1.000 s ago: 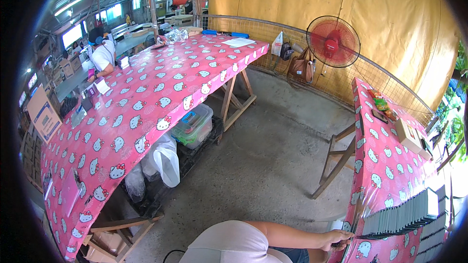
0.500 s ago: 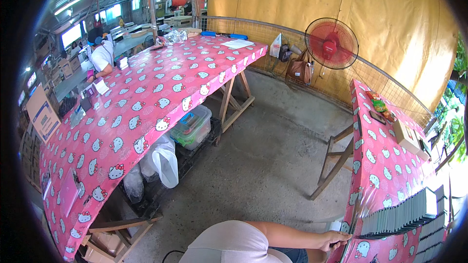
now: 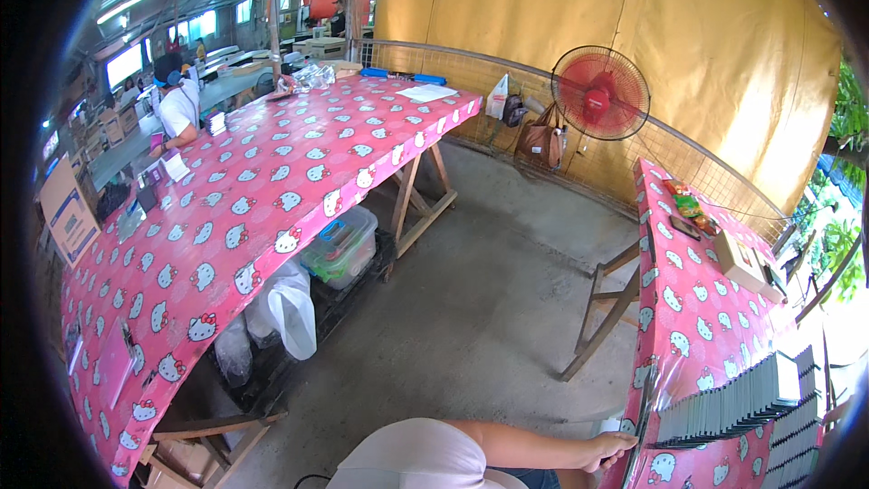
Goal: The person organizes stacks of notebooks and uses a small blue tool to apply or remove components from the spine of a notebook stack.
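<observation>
My left arm reaches from a pale sleeve across to the edge of the table on the right. At its end, my left hand (image 3: 612, 449) is closed, with fingers curled at the table edge; what they hold, if anything, is hidden. Just beyond it, a long row of thin, dark-edged booklet-like pieces (image 3: 724, 409) stands on the pink table cover (image 3: 672, 344). A second stack of similar pieces (image 3: 797, 439) lies to its right. My right hand is out of view.
A large pink-covered table (image 3: 299, 154) curves along the left, with a plastic bin (image 3: 339, 249) and white bags (image 3: 288, 312) beneath. At its far side a person (image 3: 179, 109) works. Trestle legs (image 3: 602, 321) hold the right table; a red fan (image 3: 600, 93) stands ahead.
The whole view has shifted a little, so the tables and fan sit further left. My left hand remains at the table edge. The person across the left table has raised their head slightly.
</observation>
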Demonstrator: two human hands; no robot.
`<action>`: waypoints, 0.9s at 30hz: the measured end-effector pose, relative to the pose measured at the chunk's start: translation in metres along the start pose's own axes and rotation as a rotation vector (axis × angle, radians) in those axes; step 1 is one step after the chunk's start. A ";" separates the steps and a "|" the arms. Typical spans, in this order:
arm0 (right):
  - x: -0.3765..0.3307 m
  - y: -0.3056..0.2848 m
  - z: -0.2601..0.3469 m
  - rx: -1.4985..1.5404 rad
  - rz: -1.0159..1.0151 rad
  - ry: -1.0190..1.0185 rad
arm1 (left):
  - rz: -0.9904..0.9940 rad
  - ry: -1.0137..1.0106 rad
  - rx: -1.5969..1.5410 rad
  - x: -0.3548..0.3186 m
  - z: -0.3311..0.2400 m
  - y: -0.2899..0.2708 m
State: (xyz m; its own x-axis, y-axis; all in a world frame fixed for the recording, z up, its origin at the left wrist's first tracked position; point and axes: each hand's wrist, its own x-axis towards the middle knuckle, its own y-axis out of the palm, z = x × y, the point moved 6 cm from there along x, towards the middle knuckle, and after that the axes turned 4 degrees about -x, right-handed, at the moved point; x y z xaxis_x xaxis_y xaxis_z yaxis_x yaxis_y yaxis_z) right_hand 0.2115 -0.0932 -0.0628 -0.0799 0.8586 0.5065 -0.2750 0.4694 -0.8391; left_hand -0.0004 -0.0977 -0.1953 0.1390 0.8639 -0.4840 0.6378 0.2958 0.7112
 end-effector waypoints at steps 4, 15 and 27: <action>-0.001 0.005 -0.010 -0.001 0.057 0.056 | -0.042 0.005 -0.052 -0.012 -0.008 0.009; 0.000 -0.014 0.007 0.212 0.018 -0.003 | 0.152 -0.046 -0.208 -0.007 -0.006 0.010; -0.001 -0.013 0.002 0.248 -0.013 0.019 | 0.247 0.057 -0.186 0.006 -0.011 0.022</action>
State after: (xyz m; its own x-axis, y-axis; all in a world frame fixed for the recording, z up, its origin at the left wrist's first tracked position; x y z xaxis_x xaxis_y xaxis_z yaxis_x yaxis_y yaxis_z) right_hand 0.2132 -0.1005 -0.0520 -0.0574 0.8576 0.5110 -0.5030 0.4173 -0.7569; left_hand 0.0059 -0.0812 -0.1770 0.2265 0.9388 -0.2594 0.4396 0.1391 0.8874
